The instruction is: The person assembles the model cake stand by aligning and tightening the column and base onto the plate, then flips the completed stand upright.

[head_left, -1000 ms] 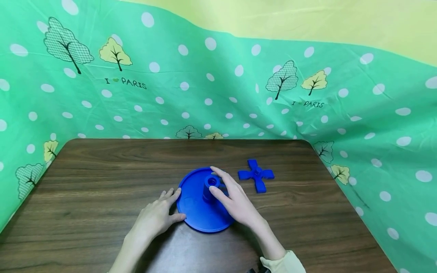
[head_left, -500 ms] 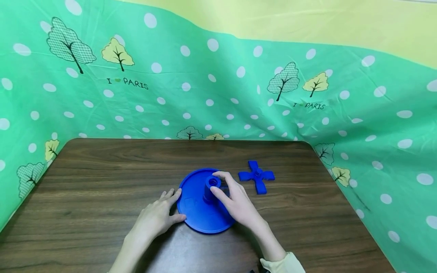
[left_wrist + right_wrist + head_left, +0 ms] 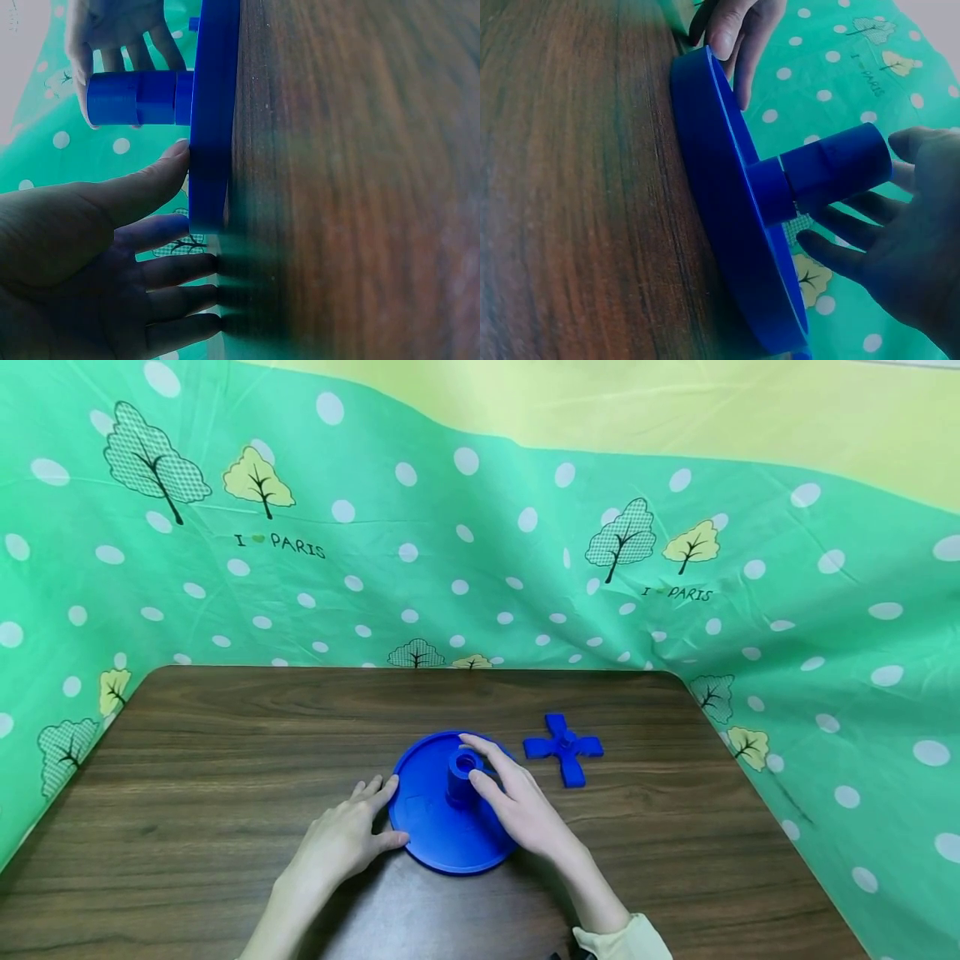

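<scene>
A blue round base with a raised rim (image 3: pixel 427 839) lies flat on the table. From its middle rises a blue hollow cylinder (image 3: pixel 463 785), upright; the right wrist view shows a thin seam between this cylinder (image 3: pixel 840 165) and the short blue stub (image 3: pixel 769 191) below it. My left hand (image 3: pixel 341 839) steadies the base at its left side, thumb and straight index finger touching the rim, other fingertips at the tabletop. Around the cylinder's top, my right hand (image 3: pixel 525 806) stands with loosely spread fingers, thumb near one side and index finger beyond it.
A blue four-armed cross piece (image 3: pixel 567 745) with a small central knob lies on the wooden table (image 3: pixel 225 760), right of and behind the base. Green dotted cloth (image 3: pixel 450 527) hangs along the table's back and sides.
The right hand's index finger first curls in toward the cylinder's top, then straightens out behind it; the thumb shifts slightly right. My left hand and the base stay put.
</scene>
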`<state>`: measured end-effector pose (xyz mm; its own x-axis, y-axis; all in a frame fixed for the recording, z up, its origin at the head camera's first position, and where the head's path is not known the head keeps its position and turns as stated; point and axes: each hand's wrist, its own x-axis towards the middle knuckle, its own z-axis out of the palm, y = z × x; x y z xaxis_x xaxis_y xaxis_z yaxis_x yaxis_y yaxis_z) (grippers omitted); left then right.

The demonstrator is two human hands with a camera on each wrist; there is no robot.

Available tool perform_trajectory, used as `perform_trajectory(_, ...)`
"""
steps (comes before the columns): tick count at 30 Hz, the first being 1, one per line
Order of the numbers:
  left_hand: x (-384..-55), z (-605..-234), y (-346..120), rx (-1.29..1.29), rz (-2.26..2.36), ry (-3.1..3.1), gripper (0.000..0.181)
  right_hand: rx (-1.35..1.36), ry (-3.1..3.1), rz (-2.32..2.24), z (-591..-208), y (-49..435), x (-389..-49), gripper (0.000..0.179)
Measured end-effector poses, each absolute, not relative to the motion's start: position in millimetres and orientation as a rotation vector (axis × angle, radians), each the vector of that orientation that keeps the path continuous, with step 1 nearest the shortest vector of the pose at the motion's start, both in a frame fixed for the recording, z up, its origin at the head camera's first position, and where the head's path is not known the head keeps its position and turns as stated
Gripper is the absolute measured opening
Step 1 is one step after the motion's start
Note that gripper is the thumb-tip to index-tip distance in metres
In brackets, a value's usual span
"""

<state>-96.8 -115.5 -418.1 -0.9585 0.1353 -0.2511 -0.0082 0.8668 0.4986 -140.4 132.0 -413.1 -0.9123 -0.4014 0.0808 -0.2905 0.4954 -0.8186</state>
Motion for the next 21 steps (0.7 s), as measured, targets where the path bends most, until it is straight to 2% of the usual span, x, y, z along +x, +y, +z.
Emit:
perform_trajectory(8,-96.5,-418.4,-116.2,0.097,0.741,2.763,0.078,-0.559,2.675,-1.374,-413.4,129.0,-139.0,0.040)
perform_trajectory(16,-96.4,-418.1,-116.2,0.102,0.741,2.762,0.079,-0.554,2.731,-1.306,-413.0,130.7,-138.2,0.057)
perform_trajectory(21,-96.3,-418.8,-116.0,0.100,0.739,2.759,0.079,-0.646,2.684,-1.299,-412.7,131.6,-139.2,0.049)
